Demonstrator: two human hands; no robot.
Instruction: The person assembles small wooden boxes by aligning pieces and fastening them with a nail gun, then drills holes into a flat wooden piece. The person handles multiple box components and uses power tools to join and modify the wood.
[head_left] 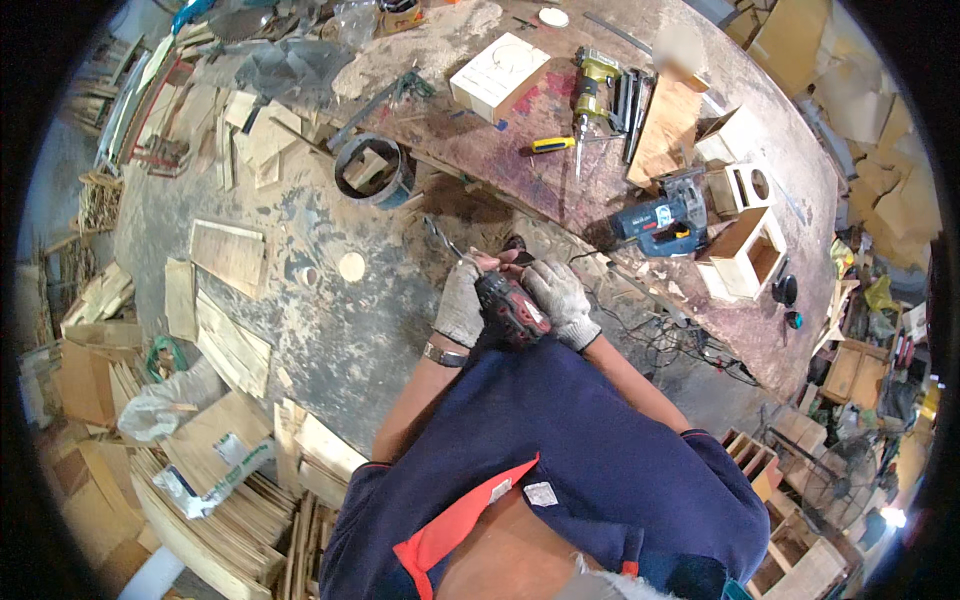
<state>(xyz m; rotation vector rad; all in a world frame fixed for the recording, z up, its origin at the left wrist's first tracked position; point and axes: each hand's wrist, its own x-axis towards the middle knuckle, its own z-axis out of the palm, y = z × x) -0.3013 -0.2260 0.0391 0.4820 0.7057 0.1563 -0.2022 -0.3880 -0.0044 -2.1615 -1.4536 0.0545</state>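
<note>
My hands, in whitish work gloves, are close together in front of my body. Between them is a black and red cordless drill (513,312), its spiral drill bit (438,238) pointing away to the upper left. My left hand (461,304) is closed around the front of the drill, near the chuck. My right hand (560,302) closes against its other side, with bare fingertips close to the left ones. The handle is mostly hidden beneath the drill body. Right of my hands, a blue jigsaw (655,220) lies on the workbench (460,140).
On the bench are a pale wooden box (500,75), an olive power drill (597,80), a yellow-handled tool (552,145) and open wooden boxes (740,265). A bucket of offcuts (375,172) stands on the floor. Cables (665,345) tangle below the bench; plywood stacks (215,500) lie left.
</note>
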